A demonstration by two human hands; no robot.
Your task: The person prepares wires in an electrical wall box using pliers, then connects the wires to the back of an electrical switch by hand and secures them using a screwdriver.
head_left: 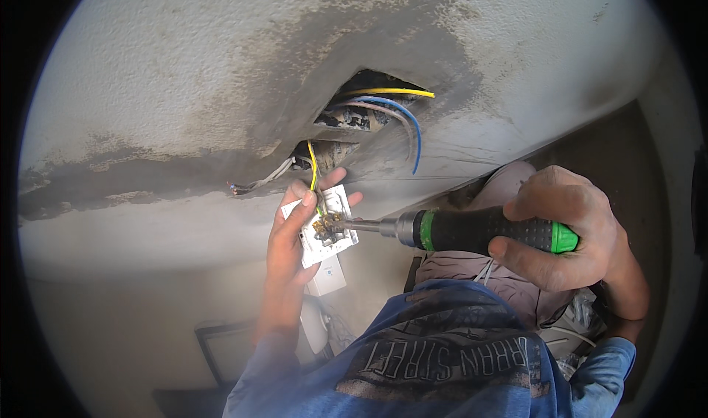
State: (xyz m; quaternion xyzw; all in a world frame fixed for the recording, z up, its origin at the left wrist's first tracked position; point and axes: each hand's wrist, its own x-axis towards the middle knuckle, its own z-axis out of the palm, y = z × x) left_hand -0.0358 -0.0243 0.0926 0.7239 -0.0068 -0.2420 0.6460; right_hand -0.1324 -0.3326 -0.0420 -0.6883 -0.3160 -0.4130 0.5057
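My left hand (291,226) grips a white socket plate (318,247), back side up, with brass terminals and a yellow-green wire (313,167) running to it from the lower wall hole. My right hand (564,222) is closed on a screwdriver (464,228) with a black and green handle; its metal shaft reaches the plate's terminals, the exact tip hard to make out. The upper wall opening (358,119) has loose yellow, blue and pale wires hanging out. Pale wires (273,176) lead left from the lower opening.
The textured wall (162,78) has grey plaster patches around the openings. Below the plate is a white box (328,278). A dark frame-like object (210,351) stands at the lower left. My legs are at the lower right beside clear plastic bags (579,315) and white cable.
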